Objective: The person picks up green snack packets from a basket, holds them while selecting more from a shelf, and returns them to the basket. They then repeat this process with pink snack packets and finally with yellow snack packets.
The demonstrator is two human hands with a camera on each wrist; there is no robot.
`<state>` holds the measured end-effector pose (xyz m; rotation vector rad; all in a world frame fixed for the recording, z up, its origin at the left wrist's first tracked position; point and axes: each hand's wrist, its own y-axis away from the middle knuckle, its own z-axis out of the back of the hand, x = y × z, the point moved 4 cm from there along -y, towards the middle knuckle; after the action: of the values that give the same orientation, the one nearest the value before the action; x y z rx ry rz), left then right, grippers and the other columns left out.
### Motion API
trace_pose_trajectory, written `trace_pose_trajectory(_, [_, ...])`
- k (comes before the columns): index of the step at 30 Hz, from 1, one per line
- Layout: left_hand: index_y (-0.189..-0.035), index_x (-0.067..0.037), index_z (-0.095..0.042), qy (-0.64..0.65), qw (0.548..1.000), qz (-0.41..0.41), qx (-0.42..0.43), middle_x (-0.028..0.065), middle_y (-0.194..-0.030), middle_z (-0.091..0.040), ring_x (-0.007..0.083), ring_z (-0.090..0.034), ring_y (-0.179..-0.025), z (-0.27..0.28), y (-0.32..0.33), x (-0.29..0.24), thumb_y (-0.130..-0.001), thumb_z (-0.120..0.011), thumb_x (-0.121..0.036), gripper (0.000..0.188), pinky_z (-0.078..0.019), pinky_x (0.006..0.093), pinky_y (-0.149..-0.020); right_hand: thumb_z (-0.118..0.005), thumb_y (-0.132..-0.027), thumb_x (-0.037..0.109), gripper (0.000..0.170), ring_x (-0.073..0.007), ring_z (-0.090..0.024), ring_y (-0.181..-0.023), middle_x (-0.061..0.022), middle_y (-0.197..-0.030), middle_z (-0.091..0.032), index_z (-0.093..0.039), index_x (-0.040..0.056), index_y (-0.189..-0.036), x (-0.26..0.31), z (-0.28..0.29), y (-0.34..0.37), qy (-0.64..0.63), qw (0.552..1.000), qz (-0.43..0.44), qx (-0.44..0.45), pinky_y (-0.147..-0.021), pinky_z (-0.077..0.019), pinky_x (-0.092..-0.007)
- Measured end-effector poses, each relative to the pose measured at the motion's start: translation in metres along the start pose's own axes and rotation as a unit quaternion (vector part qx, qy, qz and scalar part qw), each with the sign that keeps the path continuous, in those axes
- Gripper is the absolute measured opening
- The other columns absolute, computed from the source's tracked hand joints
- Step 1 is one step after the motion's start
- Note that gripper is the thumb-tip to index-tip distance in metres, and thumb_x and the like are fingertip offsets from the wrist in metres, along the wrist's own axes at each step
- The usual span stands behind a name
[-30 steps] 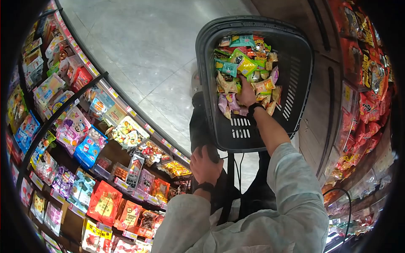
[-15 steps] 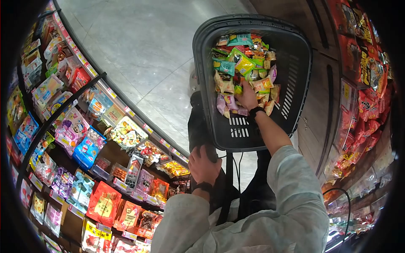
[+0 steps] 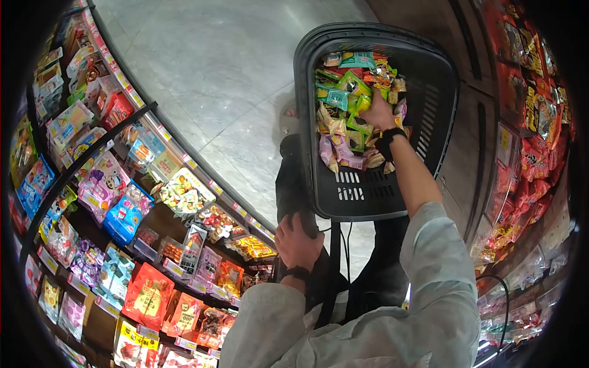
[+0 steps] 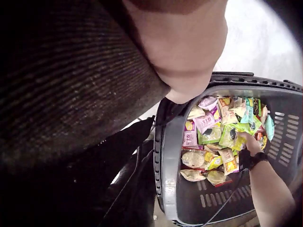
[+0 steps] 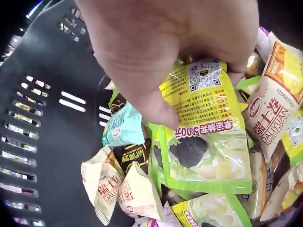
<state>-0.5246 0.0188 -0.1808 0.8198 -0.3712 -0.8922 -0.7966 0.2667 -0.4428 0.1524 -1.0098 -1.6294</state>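
My right hand (image 3: 379,115) reaches into a dark grey shopping basket (image 3: 446,122). In the right wrist view its thumb (image 5: 161,111) and fingers pinch a yellow and green snack packet (image 5: 203,156) with a QR code on it. Small wrapped snacks surround it, among them cream Swiss roll packets (image 5: 272,104), a teal packet (image 5: 124,128) and purple packets (image 3: 346,156). Lower left of the basket in the head view, my left hand (image 3: 299,242) rests on the dark-trousered knee, holding nothing.
Shelves of bagged sweets, such as a red bag (image 3: 147,295) and a blue bag (image 3: 127,211), curve along the left. Red snack packs (image 3: 540,153) fill the shelf at right. Grey floor tiles (image 3: 215,67) lie ahead, and the basket's slotted wall (image 5: 42,137) stands beside my right hand.
My right hand has moved up and right among the snacks, and a yellow and green packet is now in its grip. My left hand has stayed on the knee.
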Motion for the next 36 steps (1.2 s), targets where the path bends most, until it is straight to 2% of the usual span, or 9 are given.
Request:
trace_pose_trajectory(3, [-0.145, -0.013, -0.055, 0.005, 1.0, 0.002, 0.004, 0.0176, -0.147, -0.051, 0.0398, -0.047, -0.137, 0.001, 0.0, 0.0, -0.071, -0.084, -0.042, 0.085, -0.0409, 0.053, -0.112, -0.082, -0.075, 0.025, 0.078, -0.0469, -0.066, -0.115, -0.0315, -0.12, -0.068, -0.045, 0.002, -0.14, 0.004, -0.006, -0.01, 0.023, 0.998, -0.066, 0.007, -0.099, -0.0533, -0.0515])
trace_pose_trajectory(9, [-0.141, -0.013, -0.058, 0.022, 1.0, -0.004, -0.02, 0.0174, -0.145, -0.052, 0.0403, -0.049, -0.134, 0.009, -0.004, 0.004, -0.071, -0.083, -0.04, 0.079, -0.0438, 0.0535, -0.109, -0.085, -0.074, 0.033, 0.067, -0.0448, -0.069, -0.11, -0.0271, -0.115, -0.072, -0.057, 0.0043, -0.127, -0.008, -0.012, 0.019, -0.005, 0.999, 0.004, -0.05, -0.094, -0.0537, -0.0498])
trace_pose_trajectory(15, [-0.138, -0.014, -0.06, 0.048, 0.995, -0.026, -0.079, 0.0164, -0.135, -0.058, 0.0402, -0.056, -0.126, 0.031, -0.018, 0.013, -0.069, -0.083, -0.041, 0.078, -0.0493, 0.0509, -0.105, -0.085, -0.079, 0.022, 0.049, -0.0438, -0.07, -0.1, -0.024, -0.102, -0.071, -0.059, 0.004, -0.116, 0.035, 0.073, 0.143, -0.103, 0.989, 0.067, -0.076, -0.084, -0.0554, -0.0464])
trace_pose_trajectory(18, [-0.139, -0.014, -0.058, 0.087, 0.995, -0.035, -0.036, 0.0143, -0.139, -0.057, 0.0386, -0.056, -0.127, 0.049, -0.032, 0.023, -0.068, -0.082, -0.04, 0.079, -0.0491, 0.0519, -0.104, -0.086, -0.08, 0.02, 0.046, -0.041, -0.069, -0.092, -0.0227, -0.098, -0.069, -0.058, 0.0035, -0.112, 0.089, 0.154, 0.244, -0.122, 0.983, 0.107, -0.088, -0.082, -0.0553, -0.0426])
trace_pose_trajectory(23, [-0.16, -0.011, -0.039, -0.014, 0.976, -0.151, 0.155, 0.0212, -0.154, -0.048, 0.0385, -0.05, -0.14, 0.089, -0.042, 0.045, -0.072, -0.087, -0.062, 0.113, -0.0446, 0.0483, -0.113, -0.089, -0.081, 0.018, 0.043, -0.0131, -0.063, -0.09, -0.0068, -0.1, -0.07, -0.06, 0.0054, -0.111, 0.191, 0.287, 0.431, -0.224, 0.966, 0.081, -0.103, -0.084, -0.0538, -0.0338])
trace_pose_trajectory(26, [-0.162, -0.009, -0.034, 0.214, 0.869, -0.354, 0.27, 0.0245, -0.153, -0.05, 0.0358, -0.053, -0.14, 0.179, 0.011, -0.007, -0.083, -0.084, -0.052, 0.103, -0.0443, 0.0441, -0.113, -0.084, -0.087, 0.005, 0.058, -0.0126, -0.066, -0.107, -0.0046, -0.122, -0.07, -0.056, 0.0024, -0.138, 0.234, 0.334, 0.53, -0.386, 0.915, 0.041, -0.107, -0.094, -0.0547, -0.0311])
trace_pose_trajectory(27, [-0.162, -0.008, -0.032, 0.239, 0.849, -0.347, 0.317, 0.0218, -0.151, -0.053, 0.0313, -0.055, -0.137, 0.216, 0.04, -0.024, -0.091, -0.08, -0.042, 0.092, -0.042, 0.0391, -0.115, -0.082, -0.088, 0.004, 0.061, -0.013, -0.066, -0.109, -0.0049, -0.124, -0.069, -0.054, 0.0021, -0.141, 0.243, 0.341, 0.558, -0.427, 0.897, 0.038, -0.113, -0.096, -0.0549, -0.0314])
trace_pose_trajectory(32, [-0.167, -0.012, -0.022, 0.352, 0.667, -0.4, 0.521, 0.0174, -0.162, -0.041, 0.029, -0.041, -0.15, 0.344, 0.179, -0.086, -0.098, -0.068, -0.057, 0.094, -0.0336, 0.0433, -0.122, -0.08, -0.091, 0.0, 0.066, -0.0141, -0.067, -0.112, -0.0067, -0.129, -0.068, -0.047, 0.001, -0.148, 0.27, 0.343, 0.673, -0.561, 0.821, 0.036, -0.104, -0.098, -0.0556, -0.0329])
trace_pose_trajectory(36, [-0.17, -0.013, -0.009, 0.319, 0.554, -0.442, 0.629, 0.0134, -0.169, -0.031, 0.029, -0.033, -0.155, 0.364, 0.288, -0.101, -0.092, -0.065, -0.072, 0.112, -0.0281, 0.046, -0.125, -0.077, -0.091, -0.002, 0.061, -0.0143, -0.067, -0.112, -0.0066, -0.127, -0.069, -0.05, 0.0007, -0.145, 0.277, 0.315, 0.743, -0.602, 0.79, 0.084, -0.077, -0.099, -0.0553, -0.0325])
